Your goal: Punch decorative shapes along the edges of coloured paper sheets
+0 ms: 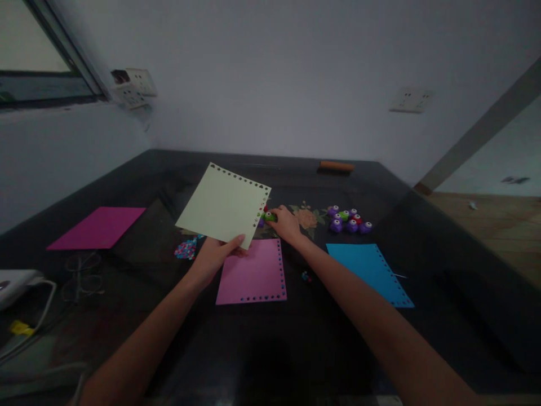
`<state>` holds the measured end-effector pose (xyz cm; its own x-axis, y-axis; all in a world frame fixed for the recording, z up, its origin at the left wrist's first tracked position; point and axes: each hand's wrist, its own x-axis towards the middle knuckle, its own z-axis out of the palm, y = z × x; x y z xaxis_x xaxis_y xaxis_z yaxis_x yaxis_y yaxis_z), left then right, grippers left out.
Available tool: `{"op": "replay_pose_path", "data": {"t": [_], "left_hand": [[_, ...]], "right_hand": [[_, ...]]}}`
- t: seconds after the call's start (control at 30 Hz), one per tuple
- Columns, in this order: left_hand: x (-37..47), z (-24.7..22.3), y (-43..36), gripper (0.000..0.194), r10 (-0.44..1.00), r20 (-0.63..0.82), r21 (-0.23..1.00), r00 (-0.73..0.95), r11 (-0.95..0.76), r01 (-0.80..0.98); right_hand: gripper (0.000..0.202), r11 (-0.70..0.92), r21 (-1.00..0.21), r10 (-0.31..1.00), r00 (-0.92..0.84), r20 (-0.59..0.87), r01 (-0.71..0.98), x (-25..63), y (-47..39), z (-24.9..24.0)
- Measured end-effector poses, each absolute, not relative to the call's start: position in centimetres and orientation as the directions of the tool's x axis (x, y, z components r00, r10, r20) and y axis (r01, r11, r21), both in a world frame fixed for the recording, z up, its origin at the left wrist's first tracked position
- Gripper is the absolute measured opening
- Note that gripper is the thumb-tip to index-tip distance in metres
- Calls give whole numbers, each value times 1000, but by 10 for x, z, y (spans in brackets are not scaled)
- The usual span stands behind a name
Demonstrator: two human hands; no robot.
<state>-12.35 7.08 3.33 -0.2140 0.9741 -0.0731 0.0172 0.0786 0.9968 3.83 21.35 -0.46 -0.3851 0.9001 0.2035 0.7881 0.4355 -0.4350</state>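
A pale yellow sheet of paper (222, 200) is pinched at its lower edge in my left hand (217, 251), raised and tilted above the table. Small shapes are punched along its far and right edges. My right hand (287, 223) has its fingers wrapped round a green craft punch (269, 216) at the sheet's right edge; whether its jaws are on the paper I cannot tell. Partly hidden behind the sheet are purple and red bits by the punch. Below lies a pink sheet (253, 270) with holes along its right and near edges.
Several purple, green and red punches (349, 220) stand at the right, beyond a punched blue sheet (363, 268). A magenta sheet (99, 225), glasses (82, 279) and a pile of paper bits (186, 249) are at left. A brown stick (336, 166) lies at the back.
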Motion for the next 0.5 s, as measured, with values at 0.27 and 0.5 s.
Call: {"op": "replay_pose_path", "data": {"t": [0.27,0.5], "left_hand": [[-118,38,69,21,970,-103,991,-222,120,65],[-111,26,71,25,979,-118,991,-164,126,40]], "right_hand": [[30,454,-554,886,-421,195,698,49,205,0],[27,373,-757,896,-420,143,536,74,182,9]]}}
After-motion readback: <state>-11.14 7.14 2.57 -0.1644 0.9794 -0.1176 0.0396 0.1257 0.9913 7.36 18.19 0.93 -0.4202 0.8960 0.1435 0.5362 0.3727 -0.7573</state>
